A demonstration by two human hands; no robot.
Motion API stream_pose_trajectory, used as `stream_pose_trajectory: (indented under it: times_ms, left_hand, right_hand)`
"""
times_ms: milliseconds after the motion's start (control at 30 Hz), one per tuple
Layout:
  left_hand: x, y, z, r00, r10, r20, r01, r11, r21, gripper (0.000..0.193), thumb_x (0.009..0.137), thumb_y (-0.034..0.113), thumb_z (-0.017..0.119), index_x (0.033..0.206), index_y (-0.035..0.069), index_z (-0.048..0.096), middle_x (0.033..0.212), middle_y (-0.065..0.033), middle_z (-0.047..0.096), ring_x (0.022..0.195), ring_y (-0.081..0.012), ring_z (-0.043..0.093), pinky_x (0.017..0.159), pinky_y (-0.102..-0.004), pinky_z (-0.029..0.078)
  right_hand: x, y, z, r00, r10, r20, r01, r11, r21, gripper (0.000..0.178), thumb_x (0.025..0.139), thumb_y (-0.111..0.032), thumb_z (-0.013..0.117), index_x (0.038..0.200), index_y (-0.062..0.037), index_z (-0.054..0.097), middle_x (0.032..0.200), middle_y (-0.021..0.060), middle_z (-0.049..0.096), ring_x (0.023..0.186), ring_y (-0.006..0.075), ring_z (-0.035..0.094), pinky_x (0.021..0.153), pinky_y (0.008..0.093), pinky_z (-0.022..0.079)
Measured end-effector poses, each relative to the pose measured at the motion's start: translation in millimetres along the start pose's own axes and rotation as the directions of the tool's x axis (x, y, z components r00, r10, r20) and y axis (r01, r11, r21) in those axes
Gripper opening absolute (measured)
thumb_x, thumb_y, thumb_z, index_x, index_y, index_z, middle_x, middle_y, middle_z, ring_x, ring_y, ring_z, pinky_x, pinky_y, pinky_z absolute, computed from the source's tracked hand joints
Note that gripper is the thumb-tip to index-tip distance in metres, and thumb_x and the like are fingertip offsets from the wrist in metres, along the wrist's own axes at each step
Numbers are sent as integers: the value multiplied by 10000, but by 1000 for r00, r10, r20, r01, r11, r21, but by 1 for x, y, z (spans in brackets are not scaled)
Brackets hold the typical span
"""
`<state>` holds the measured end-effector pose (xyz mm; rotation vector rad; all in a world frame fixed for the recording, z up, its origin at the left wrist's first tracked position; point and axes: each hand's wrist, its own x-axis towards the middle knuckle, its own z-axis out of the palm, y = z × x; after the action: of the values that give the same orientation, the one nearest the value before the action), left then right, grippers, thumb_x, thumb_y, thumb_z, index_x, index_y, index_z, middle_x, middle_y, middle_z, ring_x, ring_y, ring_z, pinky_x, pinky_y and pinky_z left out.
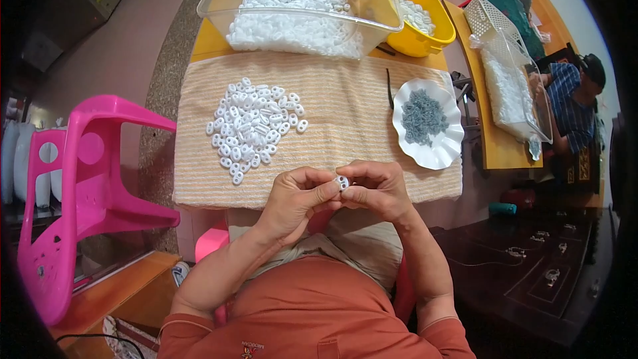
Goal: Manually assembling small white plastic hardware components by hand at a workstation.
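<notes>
Clamps left hand [299, 194] and right hand [375, 189], fingertips together, on one white two-holed piece [343, 183] midway between both; cannot tell its long axis. Faces a striped towel [339, 100] with white pile [256, 119] left of the grip and scalloped dish [433, 155] of grey bits [425, 116] right, between pink plastic chair [109, 216] and checked-shirted co-worker [570, 103].

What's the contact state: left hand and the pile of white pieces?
Apart. The head view shows striped towel between the left hand and the pile of white pieces.
</notes>
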<state>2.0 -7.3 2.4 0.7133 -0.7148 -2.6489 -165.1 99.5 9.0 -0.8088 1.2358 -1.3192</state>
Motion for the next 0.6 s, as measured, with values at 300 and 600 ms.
stream_pose_trajectory:
  times_ms: [300, 600]
  left_hand:
    - [3, -3, -4, 999, 14, 29, -14, 1000, -3, 120, 856, 38, 664, 975, 21, 652, 925, -89, 683, 813, -144, 658, 697, -250, 570]
    - [4, 0, 0, 996, 5, 86, -1, 999, -45, 133, 872, 24, 641, 996, 42, 598, 923, -56, 646, 840, -135, 641, 724, -259, 561]
  right_hand:
    - [-1, -5, 6, 999, 50, -19, -48, 993, 109, 316, 854, 53, 625, 1167, 57, 580, 983, 136, 666, 849, 174, 669, 708, 252, 573]
    - [6, -2, 2, 982, -180, 56, 184, 978, -101, 283, 846, 29, 641, 1128, 45, 612, 1068, 108, 564, 936, 170, 614, 804, 266, 527]
